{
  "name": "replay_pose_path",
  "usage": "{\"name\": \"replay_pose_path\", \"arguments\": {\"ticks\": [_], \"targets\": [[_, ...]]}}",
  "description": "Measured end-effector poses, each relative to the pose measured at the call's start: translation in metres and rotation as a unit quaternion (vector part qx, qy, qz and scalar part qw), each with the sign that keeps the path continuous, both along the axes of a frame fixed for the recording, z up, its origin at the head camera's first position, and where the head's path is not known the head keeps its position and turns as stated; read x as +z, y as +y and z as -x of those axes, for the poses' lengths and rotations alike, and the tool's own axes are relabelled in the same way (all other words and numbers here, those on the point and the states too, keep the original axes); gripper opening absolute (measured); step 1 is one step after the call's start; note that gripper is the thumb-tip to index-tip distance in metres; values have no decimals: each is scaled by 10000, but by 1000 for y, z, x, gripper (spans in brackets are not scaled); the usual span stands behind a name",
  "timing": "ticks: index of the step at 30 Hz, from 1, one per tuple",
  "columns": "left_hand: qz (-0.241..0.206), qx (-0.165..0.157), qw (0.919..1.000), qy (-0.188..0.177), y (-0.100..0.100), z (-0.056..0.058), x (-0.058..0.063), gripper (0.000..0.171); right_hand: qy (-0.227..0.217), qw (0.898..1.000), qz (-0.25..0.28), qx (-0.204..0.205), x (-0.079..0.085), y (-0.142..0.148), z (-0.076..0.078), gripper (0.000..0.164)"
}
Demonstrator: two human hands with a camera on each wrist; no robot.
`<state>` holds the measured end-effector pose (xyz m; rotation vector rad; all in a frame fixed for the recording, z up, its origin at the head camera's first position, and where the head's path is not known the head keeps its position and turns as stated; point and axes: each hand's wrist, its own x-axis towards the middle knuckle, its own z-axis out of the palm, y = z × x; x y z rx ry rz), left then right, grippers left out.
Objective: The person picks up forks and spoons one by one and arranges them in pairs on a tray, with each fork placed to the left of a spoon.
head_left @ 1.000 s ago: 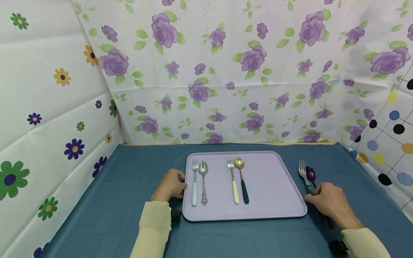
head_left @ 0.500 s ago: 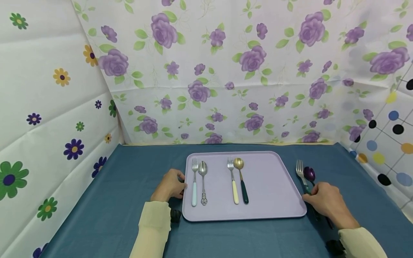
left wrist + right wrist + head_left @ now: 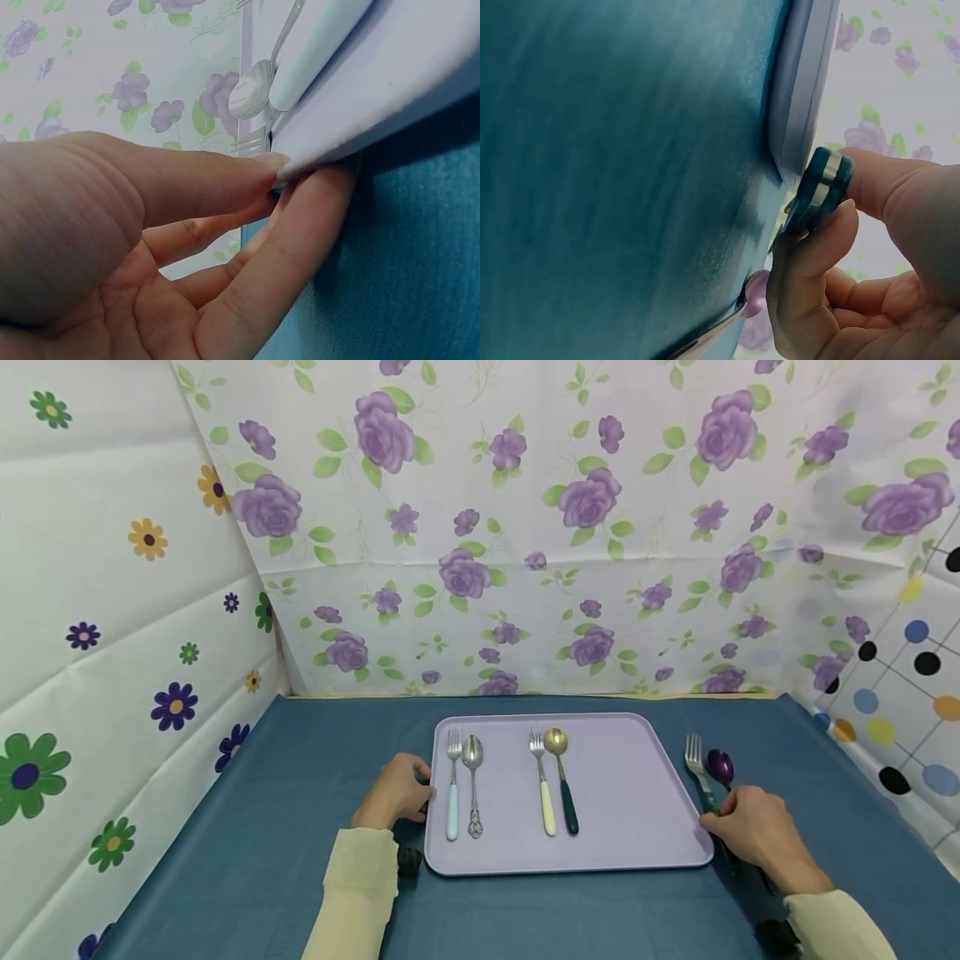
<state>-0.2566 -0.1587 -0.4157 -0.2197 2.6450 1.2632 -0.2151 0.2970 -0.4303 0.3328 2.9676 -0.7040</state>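
My left hand (image 3: 393, 792) pinches the left rim of a lilac tray (image 3: 637, 793), thumb on top and fingers beneath, as the left wrist view shows. At the right, my right hand (image 3: 761, 831) pinches a fork (image 3: 694, 755) by its green handle, between thumb and forefinger. In the right wrist view that handle (image 3: 823, 187) is seen end-on, close beside the tray's edge. A purple-bowled spoon (image 3: 721, 767) lies on the cloth just right of the fork; the right hand partly hides its handle.
On the tray lie a fork with a pale blue handle (image 3: 452, 810), a silver spoon (image 3: 472, 753), a fork with a yellow handle (image 3: 547, 810) and a gold spoon with a dark green handle (image 3: 569, 810). Blue cloth (image 3: 570, 914) covers the table; flowered sheets (image 3: 525, 527) stand behind.
My right hand has shifted slightly left with the green-handled fork, widening the gap between it and the purple spoon. The left hand and tray stay in place.
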Motion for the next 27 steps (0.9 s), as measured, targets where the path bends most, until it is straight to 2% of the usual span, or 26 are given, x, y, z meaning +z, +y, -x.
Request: {"name": "replay_pose_path", "arguments": {"ticks": [11,18,27], "targets": [[8,-49,10000,27,0,0,-1,22,105,9998,48,183,0,-5,0,24],[-23,-27,10000,-40,0,2,0,24,358,9989,-43,292,2,-11,1,27],[-66,-65,9999,-93,0,1,1,25,386,9988,3,318,3,-17,1,25]]}}
